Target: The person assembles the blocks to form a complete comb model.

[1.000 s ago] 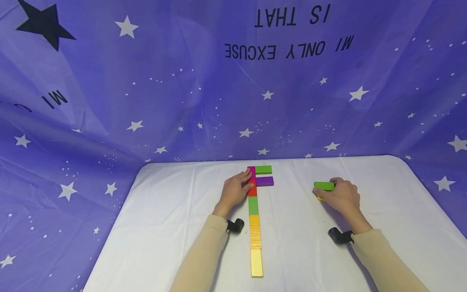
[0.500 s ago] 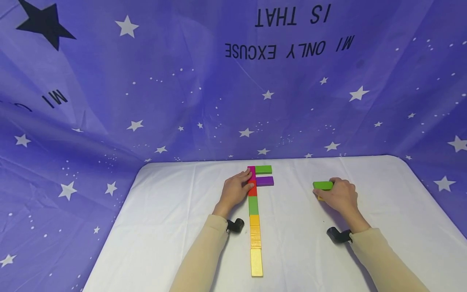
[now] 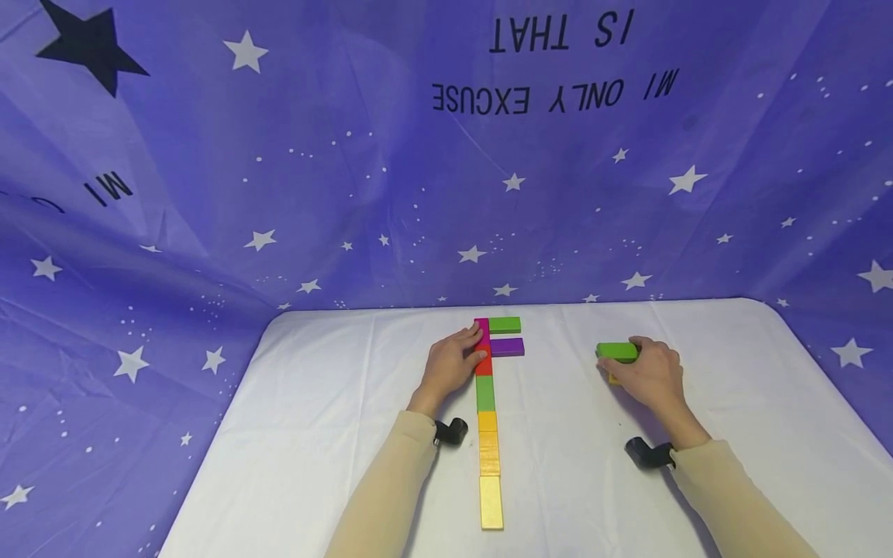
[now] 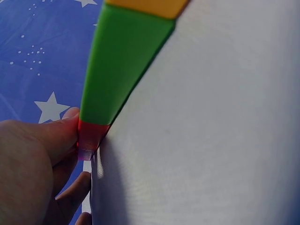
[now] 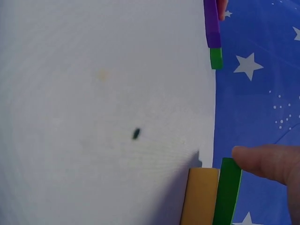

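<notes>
In the head view, my left hand [image 3: 449,364] rests its fingertips on the magenta block [image 3: 482,324] and its thumb on the red block [image 3: 484,366]. Those two head a straight row continuing with a green block [image 3: 484,394] and several yellow blocks [image 3: 491,502]. A lime-green block [image 3: 505,325] and a purple block [image 3: 508,347] stick out rightward from the row's far end. My right hand [image 3: 656,373] pinches a separate green block [image 3: 617,352] by its ends. Just nearer lies a yellow block [image 5: 200,197], mostly hidden by that hand in the head view.
A white cloth covers the table [image 3: 558,465]. Behind it hangs a purple-blue curtain [image 3: 391,178] with stars and lettering. Black wrist cameras [image 3: 649,453] sit at both cuffs. A small dark speck [image 5: 136,133] lies on the cloth near the right hand.
The green block in my right hand has shifted slightly away from me, showing more of its near side. The left hand and the row of blocks stay put.
</notes>
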The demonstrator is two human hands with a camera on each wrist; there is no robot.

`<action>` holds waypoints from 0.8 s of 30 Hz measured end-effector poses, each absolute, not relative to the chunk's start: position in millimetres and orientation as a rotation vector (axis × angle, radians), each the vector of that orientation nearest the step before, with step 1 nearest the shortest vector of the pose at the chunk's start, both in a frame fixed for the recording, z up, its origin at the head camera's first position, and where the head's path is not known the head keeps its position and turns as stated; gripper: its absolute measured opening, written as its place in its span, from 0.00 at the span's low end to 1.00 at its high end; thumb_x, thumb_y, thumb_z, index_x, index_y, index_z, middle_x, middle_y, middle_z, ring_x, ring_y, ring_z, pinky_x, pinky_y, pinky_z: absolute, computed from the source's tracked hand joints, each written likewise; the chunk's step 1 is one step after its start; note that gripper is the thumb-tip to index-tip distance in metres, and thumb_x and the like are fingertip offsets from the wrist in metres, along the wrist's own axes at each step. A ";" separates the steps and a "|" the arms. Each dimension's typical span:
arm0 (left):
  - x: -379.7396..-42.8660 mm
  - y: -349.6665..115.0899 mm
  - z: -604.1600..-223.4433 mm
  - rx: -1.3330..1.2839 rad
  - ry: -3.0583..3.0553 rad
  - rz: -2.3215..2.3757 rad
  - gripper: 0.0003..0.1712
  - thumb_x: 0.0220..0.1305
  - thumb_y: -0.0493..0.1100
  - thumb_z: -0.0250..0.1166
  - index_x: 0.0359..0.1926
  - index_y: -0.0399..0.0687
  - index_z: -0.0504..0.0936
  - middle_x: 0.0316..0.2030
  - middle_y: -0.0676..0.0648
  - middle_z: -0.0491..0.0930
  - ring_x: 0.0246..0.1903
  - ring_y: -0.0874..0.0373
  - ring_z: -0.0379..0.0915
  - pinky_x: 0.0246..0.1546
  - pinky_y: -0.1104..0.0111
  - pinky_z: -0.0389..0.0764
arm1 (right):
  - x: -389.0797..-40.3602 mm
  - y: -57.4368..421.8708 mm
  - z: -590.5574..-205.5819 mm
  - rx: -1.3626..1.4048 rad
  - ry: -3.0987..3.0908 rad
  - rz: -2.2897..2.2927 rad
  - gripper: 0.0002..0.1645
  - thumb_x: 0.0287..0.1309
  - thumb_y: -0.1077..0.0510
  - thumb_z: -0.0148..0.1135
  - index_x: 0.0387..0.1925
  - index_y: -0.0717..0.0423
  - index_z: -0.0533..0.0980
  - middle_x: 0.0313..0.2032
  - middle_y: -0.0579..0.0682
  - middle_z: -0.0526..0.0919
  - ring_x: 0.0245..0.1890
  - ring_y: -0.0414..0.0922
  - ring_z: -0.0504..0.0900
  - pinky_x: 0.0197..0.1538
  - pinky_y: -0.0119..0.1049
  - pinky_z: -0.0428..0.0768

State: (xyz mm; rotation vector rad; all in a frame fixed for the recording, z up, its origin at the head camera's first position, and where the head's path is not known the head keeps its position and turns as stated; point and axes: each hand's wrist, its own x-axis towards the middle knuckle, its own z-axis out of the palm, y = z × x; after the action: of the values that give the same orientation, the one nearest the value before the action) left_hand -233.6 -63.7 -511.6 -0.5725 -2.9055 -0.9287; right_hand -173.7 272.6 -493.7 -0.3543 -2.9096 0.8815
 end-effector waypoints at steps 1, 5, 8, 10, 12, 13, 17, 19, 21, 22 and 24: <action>-233.6 -63.7 -511.9 -0.571 -2.904 -0.932 0.28 0.68 0.48 0.67 0.66 0.46 0.76 0.68 0.54 0.71 0.69 0.54 0.66 0.70 0.58 0.65 | -173.7 272.6 -493.7 -0.349 -2.901 0.884 0.48 0.56 0.42 0.70 0.63 0.77 0.67 0.51 0.76 0.74 0.51 0.71 0.69 0.46 0.60 0.70; -233.4 -62.7 -511.8 -0.555 -2.910 -0.942 0.28 0.67 0.48 0.67 0.66 0.47 0.76 0.68 0.55 0.71 0.69 0.55 0.66 0.70 0.58 0.64 | -173.2 271.0 -492.3 -0.333 -2.879 0.890 0.48 0.55 0.42 0.70 0.62 0.76 0.68 0.51 0.76 0.74 0.50 0.69 0.69 0.46 0.59 0.70; -233.4 -62.3 -510.9 -0.552 -2.911 -0.945 0.28 0.68 0.48 0.67 0.67 0.47 0.76 0.69 0.55 0.70 0.69 0.55 0.66 0.71 0.58 0.64 | -172.2 268.8 -489.6 -0.326 -2.871 0.902 0.48 0.55 0.42 0.70 0.62 0.76 0.68 0.52 0.76 0.75 0.50 0.69 0.69 0.46 0.58 0.70; -233.5 -62.4 -510.7 -0.562 -2.903 -0.948 0.28 0.68 0.48 0.67 0.66 0.47 0.76 0.68 0.54 0.71 0.69 0.55 0.66 0.70 0.58 0.65 | -171.2 267.3 -488.0 -0.320 -2.859 0.909 0.48 0.55 0.41 0.70 0.62 0.75 0.69 0.52 0.76 0.75 0.50 0.69 0.70 0.45 0.58 0.70; -233.1 -62.8 -510.3 -0.566 -2.899 -0.950 0.28 0.68 0.48 0.67 0.66 0.47 0.76 0.68 0.54 0.71 0.69 0.55 0.66 0.70 0.57 0.65 | -170.2 265.6 -486.4 -0.316 -2.851 0.916 0.48 0.55 0.41 0.70 0.62 0.75 0.69 0.52 0.76 0.75 0.50 0.69 0.69 0.46 0.57 0.70; -232.9 -63.0 -510.3 -0.569 -2.896 -0.950 0.28 0.67 0.48 0.67 0.66 0.47 0.76 0.68 0.54 0.71 0.68 0.55 0.67 0.70 0.57 0.65 | -169.6 264.8 -485.9 -0.314 -2.847 0.917 0.48 0.55 0.41 0.71 0.62 0.75 0.69 0.52 0.76 0.75 0.50 0.69 0.69 0.45 0.57 0.70; -232.1 -63.6 -510.9 -0.567 -2.894 -0.947 0.28 0.67 0.48 0.67 0.66 0.47 0.76 0.68 0.54 0.71 0.68 0.55 0.67 0.70 0.57 0.65 | -167.9 260.9 -484.2 -0.303 -2.830 0.929 0.48 0.54 0.40 0.71 0.62 0.74 0.70 0.52 0.76 0.75 0.51 0.69 0.70 0.45 0.57 0.70; -232.0 -63.7 -511.2 -0.570 -2.889 -0.945 0.28 0.67 0.48 0.67 0.66 0.46 0.77 0.68 0.54 0.72 0.68 0.55 0.67 0.70 0.56 0.65 | -167.1 258.6 -483.9 -0.298 -2.825 0.934 0.48 0.54 0.41 0.72 0.62 0.74 0.70 0.52 0.75 0.75 0.51 0.70 0.70 0.46 0.58 0.71; -231.9 -63.9 -511.6 -0.570 -2.889 -0.938 0.28 0.68 0.48 0.67 0.66 0.46 0.77 0.68 0.54 0.71 0.68 0.54 0.67 0.70 0.56 0.65 | -166.2 255.8 -483.5 -0.292 -2.822 0.937 0.47 0.54 0.41 0.72 0.62 0.74 0.70 0.53 0.75 0.75 0.52 0.70 0.70 0.47 0.59 0.71; -231.8 -64.0 -511.7 -0.571 -2.890 -0.935 0.28 0.68 0.48 0.67 0.66 0.46 0.77 0.68 0.54 0.71 0.68 0.54 0.67 0.70 0.56 0.65 | -165.6 254.1 -483.5 -0.286 -2.822 0.937 0.47 0.54 0.42 0.72 0.62 0.74 0.71 0.53 0.75 0.76 0.52 0.70 0.70 0.48 0.60 0.71; -231.6 -64.4 -512.1 -0.573 -2.891 -0.931 0.28 0.68 0.48 0.66 0.66 0.46 0.77 0.68 0.53 0.71 0.68 0.54 0.67 0.70 0.55 0.65 | -164.8 250.7 -483.6 -0.270 -2.823 0.939 0.47 0.53 0.42 0.72 0.61 0.74 0.71 0.53 0.75 0.76 0.53 0.71 0.70 0.48 0.61 0.71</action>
State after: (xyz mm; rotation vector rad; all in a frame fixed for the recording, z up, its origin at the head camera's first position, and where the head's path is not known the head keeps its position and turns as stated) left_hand -231.6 -64.4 -512.1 -0.5727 -2.8909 -0.9312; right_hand -164.8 250.7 -483.6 -0.2704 -2.8227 0.9394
